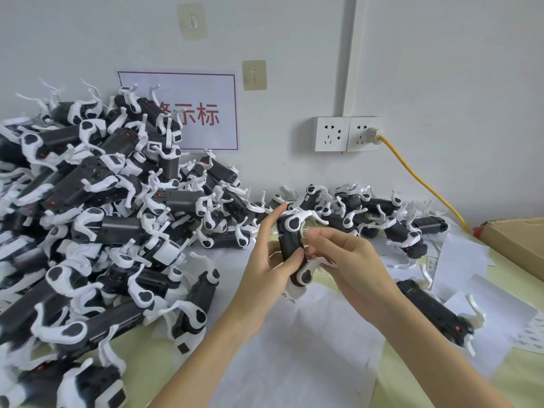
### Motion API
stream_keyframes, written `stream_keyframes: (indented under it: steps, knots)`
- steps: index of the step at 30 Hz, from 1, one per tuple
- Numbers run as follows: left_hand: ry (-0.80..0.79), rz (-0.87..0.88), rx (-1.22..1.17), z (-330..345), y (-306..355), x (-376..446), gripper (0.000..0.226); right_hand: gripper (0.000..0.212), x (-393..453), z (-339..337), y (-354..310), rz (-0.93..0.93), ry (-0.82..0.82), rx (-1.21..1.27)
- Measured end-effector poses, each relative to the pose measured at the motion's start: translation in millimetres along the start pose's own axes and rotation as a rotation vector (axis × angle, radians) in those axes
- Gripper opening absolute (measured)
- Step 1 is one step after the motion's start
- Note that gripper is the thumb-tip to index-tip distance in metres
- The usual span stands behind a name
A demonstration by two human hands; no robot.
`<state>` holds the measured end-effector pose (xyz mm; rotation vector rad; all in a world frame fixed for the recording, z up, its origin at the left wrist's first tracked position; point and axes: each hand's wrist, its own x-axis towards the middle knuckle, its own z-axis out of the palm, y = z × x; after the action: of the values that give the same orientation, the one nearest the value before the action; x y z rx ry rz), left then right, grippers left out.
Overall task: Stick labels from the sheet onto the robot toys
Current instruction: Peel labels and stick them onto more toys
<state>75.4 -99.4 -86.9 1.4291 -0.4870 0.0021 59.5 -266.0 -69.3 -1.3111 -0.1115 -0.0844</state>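
A black-and-white robot toy (291, 245) stands upright at frame centre; label sheet (530, 334) lies at lower right edge.

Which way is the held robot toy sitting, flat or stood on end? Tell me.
On end. The robot toy runs near vertical between the left hand and right hand, clear of the table.
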Motion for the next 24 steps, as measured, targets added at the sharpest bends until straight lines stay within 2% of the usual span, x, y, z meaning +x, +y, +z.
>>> stream_keyframes:
  steps: [6,10,18,24]
  knots:
    - [0.01,0.0,0.007,0.3,-1.0,2.1,0.065,0.019,-1.9,0.5,-0.4,0.062,-0.076,0.023]
    - [0.024,-0.01,0.004,-0.2,-5.2,4.0,0.06,0.027,-3.0,4.5,2.4,0.028,-0.03,0.005]
    - [0.023,-0.061,-0.11,3.1,-6.9,4.5,0.075,0.019,-4.5,7.8,6.1,0.024,-0.006,-0.007]
    - [0.03,-0.033,-0.008,4.4,-1.2,1.2,0.076,0.023,-3.6,9.9,8.9,-0.009,0.04,-0.024]
